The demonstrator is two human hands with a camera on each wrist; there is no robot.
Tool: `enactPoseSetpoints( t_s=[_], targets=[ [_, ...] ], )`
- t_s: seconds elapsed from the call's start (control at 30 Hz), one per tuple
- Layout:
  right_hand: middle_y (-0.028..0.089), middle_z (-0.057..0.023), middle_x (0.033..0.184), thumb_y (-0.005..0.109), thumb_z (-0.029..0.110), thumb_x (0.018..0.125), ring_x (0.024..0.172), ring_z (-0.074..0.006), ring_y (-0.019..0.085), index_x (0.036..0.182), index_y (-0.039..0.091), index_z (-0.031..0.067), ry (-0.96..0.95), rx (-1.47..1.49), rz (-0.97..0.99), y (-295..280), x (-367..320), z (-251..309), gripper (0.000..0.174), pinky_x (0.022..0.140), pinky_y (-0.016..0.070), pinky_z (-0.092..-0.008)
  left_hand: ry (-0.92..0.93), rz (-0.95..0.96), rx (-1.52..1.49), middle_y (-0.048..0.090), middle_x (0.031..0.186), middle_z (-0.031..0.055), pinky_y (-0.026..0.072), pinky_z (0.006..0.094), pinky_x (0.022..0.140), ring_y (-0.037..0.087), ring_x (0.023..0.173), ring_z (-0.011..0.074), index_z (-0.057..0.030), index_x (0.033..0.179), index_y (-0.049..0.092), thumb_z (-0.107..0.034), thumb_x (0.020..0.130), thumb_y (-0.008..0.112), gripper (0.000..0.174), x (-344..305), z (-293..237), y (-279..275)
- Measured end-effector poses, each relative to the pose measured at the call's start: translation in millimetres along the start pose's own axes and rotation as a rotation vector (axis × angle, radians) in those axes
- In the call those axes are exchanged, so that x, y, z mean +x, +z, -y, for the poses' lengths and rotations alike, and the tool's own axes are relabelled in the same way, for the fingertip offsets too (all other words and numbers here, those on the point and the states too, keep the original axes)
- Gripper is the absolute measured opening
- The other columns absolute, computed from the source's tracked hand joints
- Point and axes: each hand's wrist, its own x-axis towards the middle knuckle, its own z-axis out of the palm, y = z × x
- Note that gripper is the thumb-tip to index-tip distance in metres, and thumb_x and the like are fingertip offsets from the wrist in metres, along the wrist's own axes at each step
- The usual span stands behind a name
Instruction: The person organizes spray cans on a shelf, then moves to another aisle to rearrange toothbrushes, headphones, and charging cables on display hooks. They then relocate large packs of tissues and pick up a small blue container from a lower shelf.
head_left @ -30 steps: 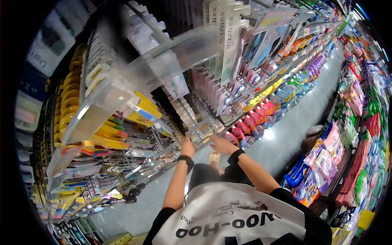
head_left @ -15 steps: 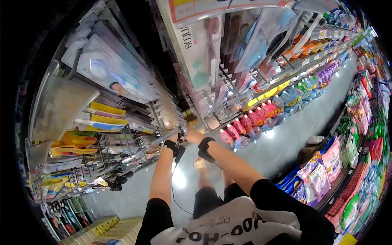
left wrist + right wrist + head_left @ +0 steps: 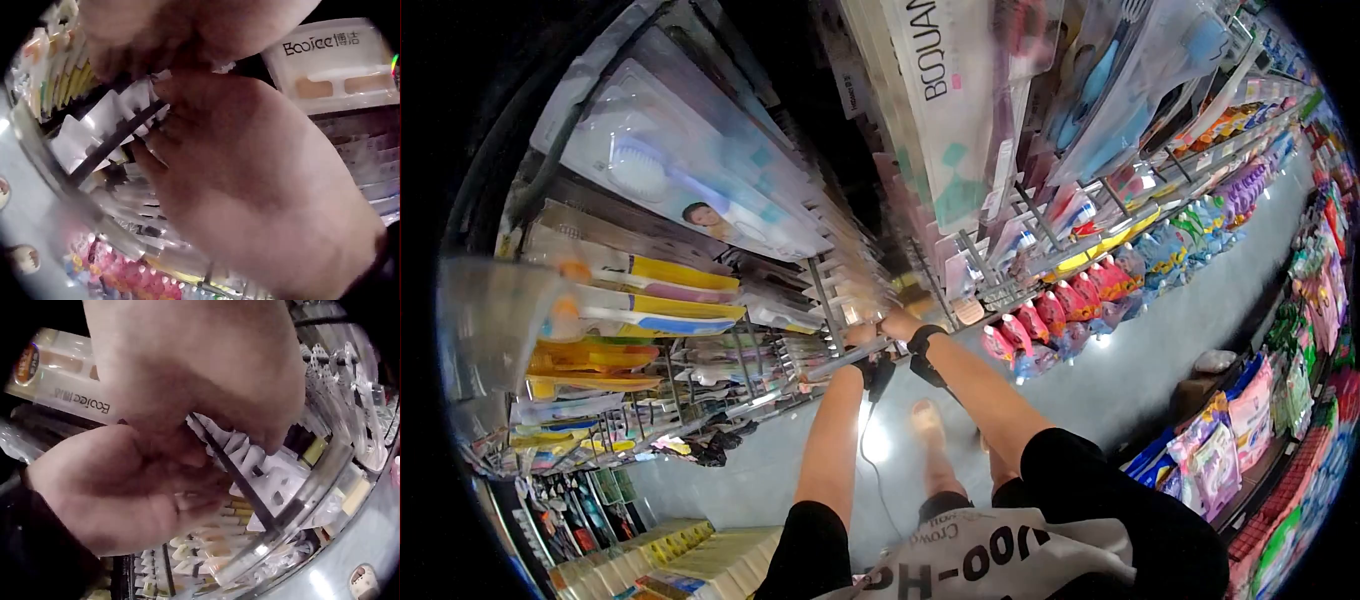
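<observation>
Both hands meet at a dark metal hook on a store rack, where a row of white-topped hanging packs is threaded. In the right wrist view my right hand comes over the top, its fingers curled at the packs behind the hook's end. My left hand reaches in from the left, palm partly facing the camera, thumb and fingers bent around the near packs. Fingertips of both are partly hidden among them. The head view shows the left hand and right hand side by side.
Large toothbrush-like packs hang at upper left, with yellow-handled brushes below. A BOQUAN pack hangs ahead. Red pouches line the low shelf. A Boojee box stands behind the hook. Bagged goods are across the aisle.
The person has leaned closer to the rack, so the hanging packs look larger. The hands shifted left, drew close together, and now reach deeper among the white packs.
</observation>
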Motion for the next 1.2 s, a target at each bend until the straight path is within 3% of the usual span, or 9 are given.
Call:
enactPoseSetpoints(
  t_s=[0.1, 0.23, 0.33, 0.47, 0.57, 0.73, 0.93, 1.0, 1.2],
  targets=[
    [0.056, -0.03, 0.119, 0.056, 0.024, 0.079, 0.108, -0.0416, 0.056, 0.114, 0.057, -0.0064, 0.093, -0.087, 0.268, -43, -23, 54, 0.047, 0.093, 0.0437, -0.0421, -0.147, -0.018, -0.393, 0.055, 0.115, 0.0141, 0.0512, 0.0416, 0.066, 0.061, 0.088, 0.0256, -0.0086, 0.127, 0.045, -0.026, 0.093, 0.052, 0.039, 71, 69, 30],
    [0.066, -0.0189, 0.104, 0.062, 0.026, 0.079, 0.098, -0.0339, 0.062, 0.107, 0.065, 0.0071, 0.096, -0.077, -0.002, -17, -22, 28, 0.034, 0.085, 0.0476, -0.0397, 0.065, -0.1, -0.257, 0.054, 0.12, 0.0115, 0.0507, 0.0378, 0.06, 0.061, 0.085, 0.0232, -0.0104, 0.135, 0.039, -0.024, 0.093, 0.052, 0.046, 121, 137, 64],
    [0.065, -0.0219, 0.104, 0.059, 0.022, 0.081, 0.099, -0.0355, 0.061, 0.11, 0.063, 0.0047, -0.142, -0.525, 0.206, -45, -45, 52, 0.034, 0.083, 0.0476, -0.0417, -0.066, -0.01, -0.393, 0.055, 0.122, 0.0104, 0.0476, 0.0373, 0.073, 0.058, 0.094, 0.0245, -0.0067, 0.131, 0.044, -0.017, 0.092, 0.051, 0.042, 29, 43, 23],
    [0.058, -0.0249, 0.116, 0.058, 0.014, 0.084, 0.107, -0.0358, 0.057, 0.129, 0.048, 0.0021, -0.028, 0.055, -0.129, -81, -118, 115, 0.048, 0.092, 0.0455, -0.0394, -0.06, 0.0, -0.514, 0.056, 0.125, 0.0091, 0.0435, 0.0367, 0.09, 0.055, 0.107, 0.0263, -0.0016, 0.127, 0.05, -0.006, 0.09, 0.049, 0.037, -84, -44, -22],
    [0.051, -0.0225, 0.126, 0.062, 0.013, 0.084, 0.114, -0.0334, 0.053, 0.136, 0.038, -0.0005, 0.034, 0.265, -0.157, -105, -178, 158, 0.06, 0.096, 0.0433, -0.0393, 0.348, -0.258, -0.582, 0.059, 0.12, 0.0134, 0.0482, 0.0324, 0.083, 0.058, 0.101, 0.0191, 0.0003, 0.141, 0.031, -0.01, 0.085, 0.064, 0.066, -79, 9, -1],
    [0.044, -0.0263, 0.133, 0.067, 0.01, 0.08, 0.125, -0.0407, 0.042, 0.135, 0.034, -0.0044, -0.155, 0.219, -0.332, -147, -183, 237, 0.066, 0.105, 0.0336, -0.0403, 0.666, -0.322, -0.676, 0.025, 0.148, 0.0163, 0.0264, 0.0356, 0.111, 0.031, 0.134, 0.0264, -0.0007, 0.149, 0.005, -0.007, 0.079, 0.072, 0.097, -141, -65, -48],
    [0.04, -0.0272, 0.138, 0.062, 0.011, 0.087, 0.129, -0.0358, 0.04, 0.141, 0.027, -0.0054, -0.416, 0.249, -0.234, -140, -102, 224, 0.067, 0.107, 0.0312, -0.036, 0.67, -0.143, -0.578, 0.042, 0.137, 0.0124, 0.0354, 0.0333, 0.103, 0.043, 0.124, 0.0227, -0.0099, 0.146, 0.022, -0.002, 0.087, 0.058, 0.07, -110, -94, -74],
    [0.041, -0.0256, 0.137, 0.055, 0.02, 0.094, 0.127, -0.0304, 0.042, 0.14, 0.027, -0.0052, -0.366, 0.321, -0.153, -143, -94, 232, 0.06, 0.105, 0.0327, -0.0333, 0.706, -0.361, -0.575, 0.057, 0.107, 0.0046, 0.0486, 0.0302, 0.084, 0.057, 0.097, 0.0139, -0.0093, 0.129, 0.039, -0.004, 0.095, 0.047, 0.036, -83, -86, -56],
    [0.043, -0.0234, 0.136, 0.055, 0.018, 0.094, 0.124, -0.0299, 0.045, 0.143, 0.023, -0.0033, -0.249, 0.249, -0.243, -138, -113, 239, 0.062, 0.103, 0.036, -0.0356, 0.543, -0.361, -0.463, 0.027, 0.15, 0.0191, 0.0313, 0.0374, 0.107, 0.031, 0.136, 0.0317, -0.0066, 0.149, 0.016, -0.005, 0.083, 0.063, 0.081, -133, -96, -67]
  ],
)
